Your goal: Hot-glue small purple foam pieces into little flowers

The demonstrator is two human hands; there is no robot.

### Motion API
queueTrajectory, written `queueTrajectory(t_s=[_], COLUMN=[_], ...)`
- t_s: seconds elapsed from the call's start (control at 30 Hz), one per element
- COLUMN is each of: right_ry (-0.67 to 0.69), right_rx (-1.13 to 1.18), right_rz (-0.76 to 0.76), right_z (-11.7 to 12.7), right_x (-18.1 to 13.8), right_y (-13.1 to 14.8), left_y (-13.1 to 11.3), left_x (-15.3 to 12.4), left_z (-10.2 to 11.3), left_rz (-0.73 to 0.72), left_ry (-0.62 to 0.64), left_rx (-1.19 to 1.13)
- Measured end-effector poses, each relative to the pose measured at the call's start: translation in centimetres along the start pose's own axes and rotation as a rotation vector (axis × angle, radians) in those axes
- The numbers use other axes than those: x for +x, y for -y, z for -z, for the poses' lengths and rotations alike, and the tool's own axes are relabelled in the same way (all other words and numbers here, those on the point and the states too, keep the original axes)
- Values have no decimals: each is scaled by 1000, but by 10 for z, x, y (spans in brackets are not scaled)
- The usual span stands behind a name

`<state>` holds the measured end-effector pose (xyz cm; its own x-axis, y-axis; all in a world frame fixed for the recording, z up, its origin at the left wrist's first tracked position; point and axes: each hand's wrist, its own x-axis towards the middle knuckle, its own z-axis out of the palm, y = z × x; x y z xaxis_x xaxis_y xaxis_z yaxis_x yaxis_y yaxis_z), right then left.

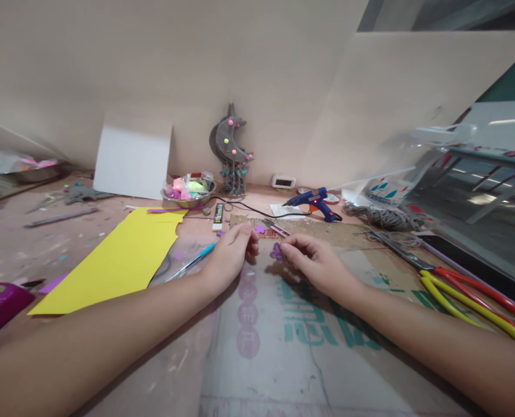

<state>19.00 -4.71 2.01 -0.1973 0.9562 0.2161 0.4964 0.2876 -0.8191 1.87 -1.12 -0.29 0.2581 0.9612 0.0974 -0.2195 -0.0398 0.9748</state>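
My left hand (233,252) lies curled on the desk (257,359); I cannot tell if it holds anything. At its three o'clock, my right hand (316,263) pinches a purple paper cutout (277,252), probably light, floppy and easily torn, best held by its edge.

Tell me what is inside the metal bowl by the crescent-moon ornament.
The metal bowl holds a heap of small bright pieces, pink and yellow-green, with crumpled clear plastic on top. The heap covers the bowl's bottom and anything lying deeper.
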Motion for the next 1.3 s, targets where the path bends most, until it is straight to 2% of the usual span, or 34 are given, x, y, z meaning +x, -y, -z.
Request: queueTrajectory(t_s=[0.23, 0.4, 0.67, 0.87, 1.03, 1.17, 1.3], right_ry=[-44, -52, -65, -73, -94, -66, -172], right_rx=[-5, -11, 1, 31, 65, 34, -82], right_rz=[2, 14, -13, -40, -41, -1, 88], right_z=[1, 2, 0, 1, 1, 3, 18], right_x=[2, 3, 2, 2, 2, 3, 17], right_y=[-1, -2, -1, -2, -5, -5, -9], left_y=[-3, -7, -9, -7, -12, -13, -6], left_x=[0, -2, -4, -3, -7, -7, -4], left_z=[1, 2, 0, -2, -4, -3, -1], left_rz=[-71, -103, -58, -30, -67, -85, -60], left_ry=[54, 102, 153, 25, 183, 163, 129], left_rx=[287, 391, 399, 139, 355, 386, 409])
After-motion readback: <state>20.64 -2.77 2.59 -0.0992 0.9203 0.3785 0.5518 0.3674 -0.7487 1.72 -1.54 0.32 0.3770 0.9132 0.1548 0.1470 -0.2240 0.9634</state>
